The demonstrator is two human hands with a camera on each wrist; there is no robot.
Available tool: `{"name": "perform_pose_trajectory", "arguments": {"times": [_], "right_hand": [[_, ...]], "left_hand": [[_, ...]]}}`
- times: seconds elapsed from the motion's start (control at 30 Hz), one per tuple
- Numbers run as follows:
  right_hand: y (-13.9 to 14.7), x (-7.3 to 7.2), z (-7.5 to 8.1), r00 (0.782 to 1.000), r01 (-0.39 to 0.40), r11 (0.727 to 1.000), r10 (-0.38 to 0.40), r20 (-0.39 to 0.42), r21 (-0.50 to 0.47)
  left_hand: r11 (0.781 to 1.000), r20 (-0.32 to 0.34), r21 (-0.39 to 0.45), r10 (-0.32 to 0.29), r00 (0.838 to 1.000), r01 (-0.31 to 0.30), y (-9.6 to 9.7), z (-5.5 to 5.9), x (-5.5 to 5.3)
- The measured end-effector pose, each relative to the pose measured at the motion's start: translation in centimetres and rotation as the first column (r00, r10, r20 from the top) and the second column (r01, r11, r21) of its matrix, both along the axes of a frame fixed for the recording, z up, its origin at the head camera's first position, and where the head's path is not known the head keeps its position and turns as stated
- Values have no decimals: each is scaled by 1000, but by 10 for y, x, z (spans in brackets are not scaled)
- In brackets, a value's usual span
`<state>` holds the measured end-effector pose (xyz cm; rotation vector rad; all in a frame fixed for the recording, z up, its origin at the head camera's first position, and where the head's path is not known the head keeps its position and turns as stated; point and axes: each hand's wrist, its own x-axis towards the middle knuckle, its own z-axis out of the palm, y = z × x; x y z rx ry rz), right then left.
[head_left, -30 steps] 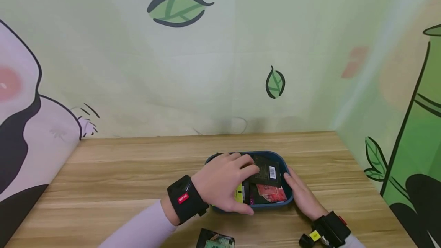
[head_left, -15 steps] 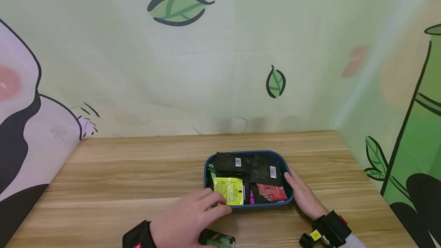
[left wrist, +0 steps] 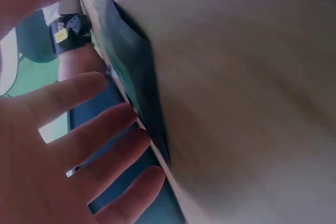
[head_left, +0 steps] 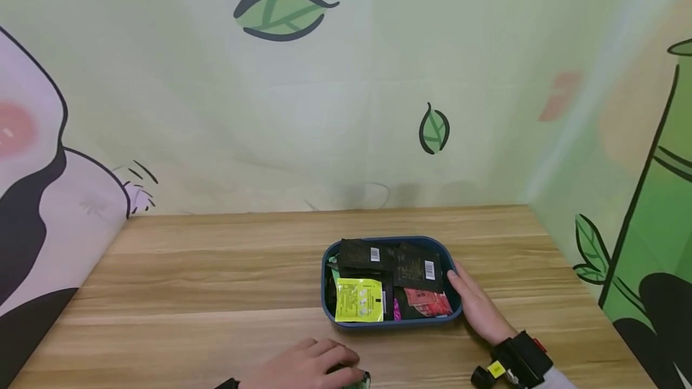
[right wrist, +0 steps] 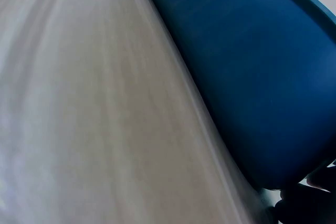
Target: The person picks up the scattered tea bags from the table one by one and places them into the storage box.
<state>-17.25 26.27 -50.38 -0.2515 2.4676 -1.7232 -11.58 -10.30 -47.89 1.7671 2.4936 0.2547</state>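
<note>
My left hand [head_left: 310, 365] is low over the near part of the table, around a small dark green-and-black packet [head_left: 361, 383] that it mostly covers. In the left wrist view the fingers are spread and fairly straight, fingertips right at the flat packet [left wrist: 131, 59], with the thumb side above. A blue plastic bin [head_left: 391, 325] holds several sachets: a yellow one [head_left: 359, 300], black ones with barcodes [head_left: 416, 266], and a red-and-black one [head_left: 429, 302]. My right hand [head_left: 483, 308] rests along the bin's right wall, thumb at the rim.
The wooden table [head_left: 216, 269] ends at a backdrop [head_left: 367, 77] printed with leaves, which also rises at both sides. In the right wrist view the bin's outer wall [right wrist: 252, 66] stands on the table. Black straps with cameras sit on both wrists [head_left: 519, 358].
My left hand has left the bin and moved toward the near edge, over the packet lying there. The sachets it covered now show. The right hand stays at the bin.
</note>
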Motion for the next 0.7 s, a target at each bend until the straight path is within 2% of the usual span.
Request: {"name": "perform_pose_trajectory", "arguments": {"times": [0.2, 0.33, 0.47, 0.7], "right_hand": [[0, 0, 0, 1000, 2, 1000, -2, 10, 3], [1, 0, 2, 1000, 10, 1000, -10, 8, 13], [1, 0, 3, 1000, 16, 1000, -16, 9, 20], [0, 1, -1, 1000, 2, 1000, -2, -20, -2]], "left_hand": [[1000, 82, 27, 8, 997, -10, 3, -3, 0], [999, 73, 49, 5, 997, -9, 6, -2, 1], [999, 74, 29, 19, 997, -21, 10, -1, 1], [998, 177, -25, 65, 982, -61, 15, -1, 0]]}}
